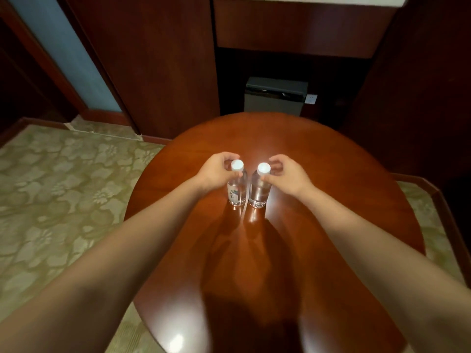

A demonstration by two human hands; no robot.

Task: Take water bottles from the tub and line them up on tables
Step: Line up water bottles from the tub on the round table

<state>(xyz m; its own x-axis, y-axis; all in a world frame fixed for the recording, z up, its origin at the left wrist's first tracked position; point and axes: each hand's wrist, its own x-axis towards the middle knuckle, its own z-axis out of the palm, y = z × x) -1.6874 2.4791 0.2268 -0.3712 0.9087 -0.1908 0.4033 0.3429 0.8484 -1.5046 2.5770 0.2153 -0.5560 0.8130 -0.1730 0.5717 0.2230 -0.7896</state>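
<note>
The left bottle (237, 189) and the right bottle (259, 192) stand upright side by side, nearly touching, around the middle of the round table (331, 179). Your left hand (216, 171) pinches the left bottle just under its white cap. Your right hand (288, 174) pinches the right bottle likewise. Patterned carpet (63, 187) lies past the table's left edge.
</note>
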